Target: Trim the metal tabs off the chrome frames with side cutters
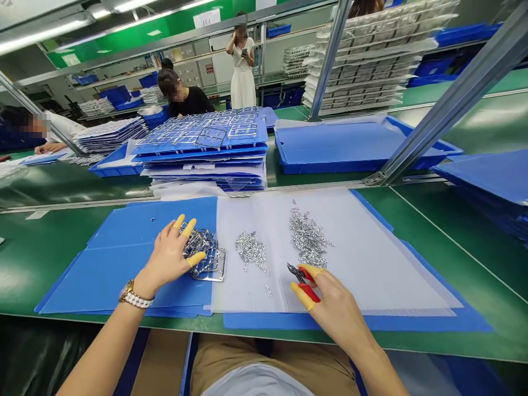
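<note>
Lap: your tan trousers [272,363] show below the near edge of the green bench [25,264].
Right hand: your right hand [336,300] is closed on the red-handled pliers [309,292], thumb and finger on the grips; the tool's dark nose points up and to your left, over the white sheet [383,269].
Left hand: your left hand [167,256] is open, fingers and thumb spread over the metal frames [209,267]; whether the fingertips press on them you cannot tell from this view.
Finger covers: yellow covers [197,258] sit on fingertips of both your hands.
Watch: a wristwatch [136,298] is on your left wrist.
Metal frames: heaped on the blue sheet [119,275], at its right side, beside the white sheet.
Small pile: shiny metal bits [251,248] lie on the white sheet, between your hands.
Large pile: more metal bits [307,236] lie just beyond the pliers.
Sheet stack: layered blue sheets [247,151] stand beyond the bench, frames on top.
Tray: a blue tray [330,157] sits right of that stack.
Background: one person in black [196,99] bends forward; another in white [243,82] stands holding a phone.
</note>
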Available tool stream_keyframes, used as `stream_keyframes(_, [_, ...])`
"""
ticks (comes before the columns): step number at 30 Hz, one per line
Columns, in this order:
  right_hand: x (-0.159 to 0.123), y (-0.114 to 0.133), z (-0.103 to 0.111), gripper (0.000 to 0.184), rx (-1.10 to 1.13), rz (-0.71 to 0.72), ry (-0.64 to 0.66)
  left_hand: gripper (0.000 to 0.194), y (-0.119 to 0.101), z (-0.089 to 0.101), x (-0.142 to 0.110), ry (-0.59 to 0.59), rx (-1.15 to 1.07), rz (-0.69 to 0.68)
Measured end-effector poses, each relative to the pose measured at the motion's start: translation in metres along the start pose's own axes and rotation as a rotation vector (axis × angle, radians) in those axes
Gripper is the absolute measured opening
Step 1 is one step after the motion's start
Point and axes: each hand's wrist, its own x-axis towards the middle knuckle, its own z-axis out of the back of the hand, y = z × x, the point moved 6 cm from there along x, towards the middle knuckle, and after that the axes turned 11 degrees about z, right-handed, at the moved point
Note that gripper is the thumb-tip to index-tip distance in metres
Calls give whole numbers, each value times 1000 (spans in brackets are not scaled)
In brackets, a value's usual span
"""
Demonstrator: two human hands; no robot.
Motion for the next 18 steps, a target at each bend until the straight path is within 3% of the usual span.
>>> stream_keyframes(3, [-2, 2, 7, 36, 95, -35, 13, 95, -19, 1, -18, 11, 46, -59])
stream_keyframes(7, [-1, 9, 3, 34, 165, -32, 91, 104, -31, -13, -25, 41, 87, -99])
stream_keyframes(14, [18, 39, -24, 35, 294, 101, 152, 91, 3, -16, 3, 12, -70, -47])
stream_keyframes(18, [41, 69, -42, 33, 391, 185, 256, 80, 7, -24, 9, 10, -274, -80])
